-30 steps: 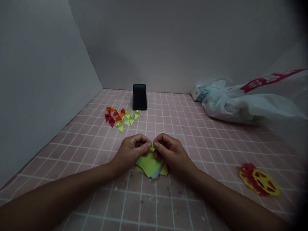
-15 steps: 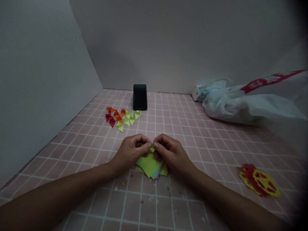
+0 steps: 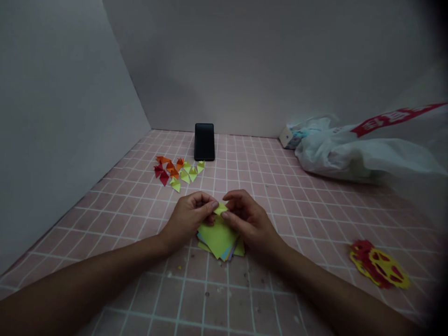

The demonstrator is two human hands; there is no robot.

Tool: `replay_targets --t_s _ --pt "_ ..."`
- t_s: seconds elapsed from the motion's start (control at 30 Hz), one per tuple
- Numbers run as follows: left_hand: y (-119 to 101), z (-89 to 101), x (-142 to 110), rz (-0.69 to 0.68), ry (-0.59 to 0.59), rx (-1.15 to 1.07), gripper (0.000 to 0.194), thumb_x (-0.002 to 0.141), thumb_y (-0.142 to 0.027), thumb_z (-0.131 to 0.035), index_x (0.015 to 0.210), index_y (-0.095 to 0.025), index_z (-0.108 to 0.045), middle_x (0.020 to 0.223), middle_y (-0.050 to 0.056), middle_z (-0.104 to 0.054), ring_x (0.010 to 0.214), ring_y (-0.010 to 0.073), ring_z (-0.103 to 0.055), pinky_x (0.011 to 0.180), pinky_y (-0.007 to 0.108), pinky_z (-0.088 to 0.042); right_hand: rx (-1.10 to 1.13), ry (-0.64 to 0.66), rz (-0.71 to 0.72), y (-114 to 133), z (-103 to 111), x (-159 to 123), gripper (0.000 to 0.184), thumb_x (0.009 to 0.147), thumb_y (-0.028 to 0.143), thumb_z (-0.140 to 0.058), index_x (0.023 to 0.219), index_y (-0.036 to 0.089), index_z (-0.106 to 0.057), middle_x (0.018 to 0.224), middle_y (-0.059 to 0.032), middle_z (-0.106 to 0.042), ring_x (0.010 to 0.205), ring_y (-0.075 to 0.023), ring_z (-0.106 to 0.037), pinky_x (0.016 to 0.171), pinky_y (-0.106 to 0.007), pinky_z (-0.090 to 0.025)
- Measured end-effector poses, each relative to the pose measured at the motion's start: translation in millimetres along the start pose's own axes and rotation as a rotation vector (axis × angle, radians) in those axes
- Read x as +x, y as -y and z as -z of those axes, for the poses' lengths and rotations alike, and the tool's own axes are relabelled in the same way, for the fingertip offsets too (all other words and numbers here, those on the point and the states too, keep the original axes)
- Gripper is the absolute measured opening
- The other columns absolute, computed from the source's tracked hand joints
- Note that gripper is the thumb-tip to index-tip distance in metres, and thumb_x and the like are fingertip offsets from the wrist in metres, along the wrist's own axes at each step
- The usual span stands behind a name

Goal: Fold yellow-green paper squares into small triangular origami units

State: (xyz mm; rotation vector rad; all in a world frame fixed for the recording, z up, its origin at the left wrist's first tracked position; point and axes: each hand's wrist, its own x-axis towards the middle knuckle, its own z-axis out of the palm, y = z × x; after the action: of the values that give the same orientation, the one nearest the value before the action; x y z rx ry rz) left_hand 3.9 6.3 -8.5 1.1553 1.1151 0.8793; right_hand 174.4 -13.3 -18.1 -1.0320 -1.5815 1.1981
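- A small yellow paper piece (image 3: 220,208) is held just above the far end of a stack of coloured paper sheets (image 3: 217,240), between the two hands.
- By the left hand (image 3: 187,215), the piece is pinched at its left side, thumb pressed towards the index finger.
- By the right hand (image 3: 255,224), the lower right edge seems to be touched with the thumb; the index finger is raised and parted from it. How the lower fingers are placed cannot be told.
- The step in hand is judged to be the folding or creasing of this piece; its exact fold cannot be made out.
- For the next move, a steady left pinch and a light, exact press from the right fingertips would be called for, with the edges kept aligned.
- Beyond the left hand, small folded yellow papers (image 3: 175,185), orange papers (image 3: 174,173) and red papers (image 3: 164,178) are grouped on the pink gridded tablecloth (image 3: 266,298).
- Behind them, a black smartphone-like device (image 3: 204,142) is placed.
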Motion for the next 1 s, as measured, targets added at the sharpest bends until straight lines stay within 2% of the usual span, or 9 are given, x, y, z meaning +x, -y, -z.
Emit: replay_targets --t_s 0.17,0.27,0.4,0.53,0.63,0.73,0.9,0.93,1.0 --pt "0.4 0.7 -0.2 0.014 0.017 -0.045 0.021 0.073 -0.035 -0.071 0.073 -0.015 -0.062 0.053 -0.004 -0.059 0.049 0.0096 -0.054 0.053 0.022 -0.042 -0.563 0.083 0.318 -4.3 4.5 -1.5 0.015 0.092 0.02 -0.05 0.101 0.022 -0.062 0.077 -0.002 -0.057 0.067 -0.0152 -0.053 0.061 -0.027 -0.04" --pt "1.8 0.5 -0.7 0.036 0.041 -0.054 0.022 0.074 -0.035 -0.07 0.072 -0.015 -0.061 0.053 -0.003 -0.06 0.048 0.0094 -0.054 0.054 0.022 -0.042 -0.683 0.058 0.39 -5.3 4.6 -2.6 0.019 0.096 0.02 -0.044 0.098 0.019 -0.063 0.077 -0.0041 -0.057 0.068 -0.0166 -0.056 0.061 -0.028 -0.041" --pt "4.4 1.1 -2.0 0.029 0.068 -0.091 0.022 0.077 -0.037 -0.07 0.077 -0.016 -0.063 0.058 -0.002 -0.063 0.053 0.0099 -0.057 0.057 0.022 -0.044 -0.607 0.004 0.398 -3.2 4.2 -3.2 0.014 0.094 0.017 -0.048 0.095 0.02 -0.061 0.078 -0.0039 -0.06 0.072 -0.0168 -0.058 0.064 -0.028 -0.042" --pt "5.1 1.5 -3.1 -0.009 0.105 -0.102 0.022 0.08 -0.037 -0.069 0.082 -0.016 -0.066 0.064 -0.001 -0.065 0.06 0.0107 -0.06 0.063 0.023 -0.047 -0.515 -0.069 0.336 -0.8 4.3 -2.8 0.008 0.092 0.018 -0.052 0.09 0.021 -0.059 0.079 -0.0034 -0.062 0.071 -0.0165 -0.058 0.064 -0.028 -0.043" --pt "3.3 0.6 -3.5 -0.019 0.122 -0.099 0.024 0.074 -0.035 -0.074 0.086 -0.016 -0.067 0.068 -0.001 -0.066 0.062 0.0119 -0.061 0.064 0.024 -0.048 -0.462 -0.132 0.276 -0.4 3.9 -2.9 0.006 0.091 0.019 -0.055 0.086 0.021 -0.057 0.075 -0.0017 -0.061 0.066 -0.0154 -0.057 0.061 -0.028 -0.043" --pt "1.1 -0.7 -4.1 -0.036 0.122 -0.088 0.024 0.07 -0.032 -0.076 0.085 -0.016 -0.066 0.066 -0.001 -0.065 0.06 0.0117 -0.06 0.061 0.024 -0.047 -0.43 -0.142 0.238 -0.5 3.3 -3.4 0.007 0.09 0.021 -0.055 0.083 0.021 -0.056 0.072 -0.0006 -0.058 0.064 -0.0148 -0.056 0.059 -0.027 -0.042" --pt "0.2 -1.2 -5.6 -0.095 0.085 -0.038 0.018 0.073 -0.029 -0.073 0.083 -0.016 -0.065 0.061 -0.002 -0.062 0.057 0.0098 -0.056 0.058 0.021 -0.044 -0.391 -0.128 0.205 -1.5 2.6 -3.6 0.005 0.09 0.021 -0.055 0.085 0.021 -0.053 0.07 0.001 -0.054 0.062 -0.0139 -0.052 0.056 -0.026 -0.04" --pt "0.2 -1.0 -5.8 -0.113 0.077 -0.018 0.017 0.074 -0.029 -0.072 0.083 -0.015 -0.065 0.061 -0.002 -0.061 0.057 0.0095 -0.055 0.057 0.021 -0.043 -0.378 -0.135 0.195 -1.7 2.6 -3.5 0.003 0.089 0.02 -0.055 0.088 0.022 -0.053 0.069 0.002 -0.052 0.061 -0.0136 -0.051 0.055 -0.026 -0.039" --pt "0.4 -0.4 -6.1 -0.153 0.059 0.033 0.015 0.076 -0.028 -0.07 0.082 -0.015 -0.065 0.061 -0.003 -0.059 0.057 0.0092 -0.054 0.056 0.02 -0.042 -0.351 -0.145 0.178 -1.7 2.7 -3.3 0.009 0.089 0.02 -0.056 0.097 0.022 -0.052 0.068 0.0036 -0.048 0.058 -0.0131 -0.048 0.054 -0.025 -0.038"
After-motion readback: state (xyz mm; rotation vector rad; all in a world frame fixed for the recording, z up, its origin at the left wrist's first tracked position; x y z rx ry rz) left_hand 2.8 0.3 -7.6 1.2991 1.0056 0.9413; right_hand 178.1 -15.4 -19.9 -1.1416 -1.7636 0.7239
